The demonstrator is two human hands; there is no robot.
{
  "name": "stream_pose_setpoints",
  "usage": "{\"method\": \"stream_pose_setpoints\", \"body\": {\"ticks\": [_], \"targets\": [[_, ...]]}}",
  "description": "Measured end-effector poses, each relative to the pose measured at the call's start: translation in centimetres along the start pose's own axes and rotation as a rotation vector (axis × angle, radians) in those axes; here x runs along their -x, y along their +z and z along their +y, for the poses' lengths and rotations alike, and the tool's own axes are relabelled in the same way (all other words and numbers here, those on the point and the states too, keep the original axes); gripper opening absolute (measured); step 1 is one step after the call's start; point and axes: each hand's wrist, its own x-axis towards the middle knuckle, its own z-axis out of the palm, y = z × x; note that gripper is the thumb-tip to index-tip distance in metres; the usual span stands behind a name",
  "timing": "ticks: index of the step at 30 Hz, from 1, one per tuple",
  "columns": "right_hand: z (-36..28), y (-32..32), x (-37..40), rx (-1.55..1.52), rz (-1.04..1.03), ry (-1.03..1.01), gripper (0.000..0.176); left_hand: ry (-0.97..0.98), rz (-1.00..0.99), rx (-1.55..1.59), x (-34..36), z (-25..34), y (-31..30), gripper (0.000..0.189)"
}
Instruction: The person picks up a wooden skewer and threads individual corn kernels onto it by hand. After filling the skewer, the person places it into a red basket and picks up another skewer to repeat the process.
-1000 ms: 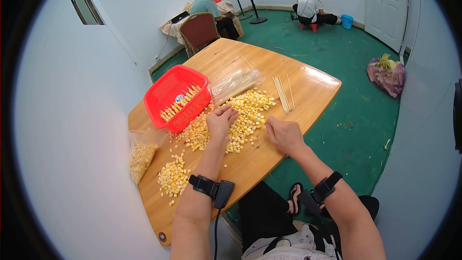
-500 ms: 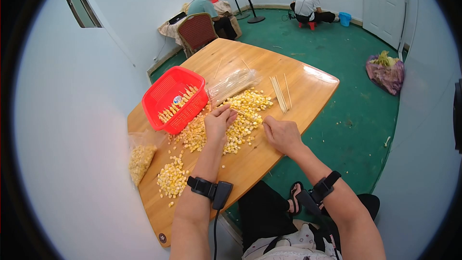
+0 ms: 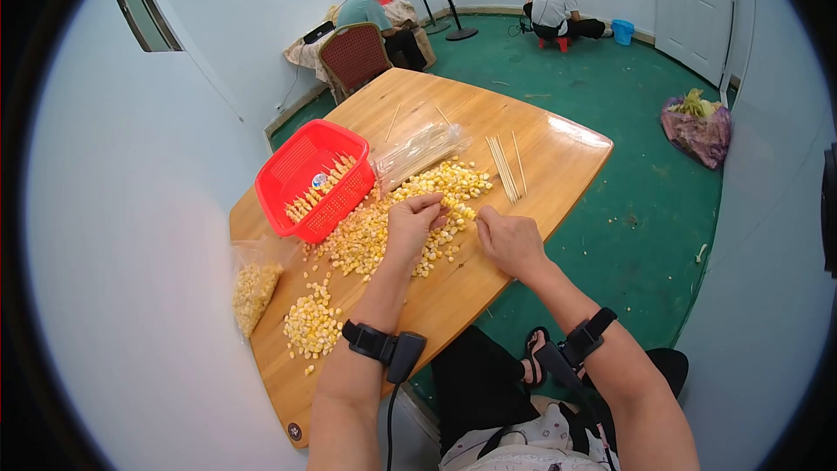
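"What's right of the red basket?"
"The left hand, fingers bent, grip unclear. Then a row of kernels, long axis sideways toward the right hand; tip direction unclear."
"And that hand?"
"Farther from the basket, clenched; what it grasps is hidden."

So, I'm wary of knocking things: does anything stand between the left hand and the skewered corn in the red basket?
Yes: the red basket's side wall rises between the left hand and the skewered corn inside. Loose kernels also lie before that wall, but low.
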Motion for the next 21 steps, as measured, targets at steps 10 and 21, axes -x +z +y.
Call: {"method": "stream_pose_setpoints", "body": {"ticks": [10, 21], "targets": [[0.2, 0.3, 0.0, -0.048, 0.056, 0.065, 0.013, 0.381, 0.295, -0.614, -1.3, 1.5, -3.7, 0.019], [0.1, 0.3, 0.0, -0.042, 0.084, 0.079, 0.014, 0.297, -0.120, -1.148, 0.0, 2.7, -4.0, 0.017]]}}
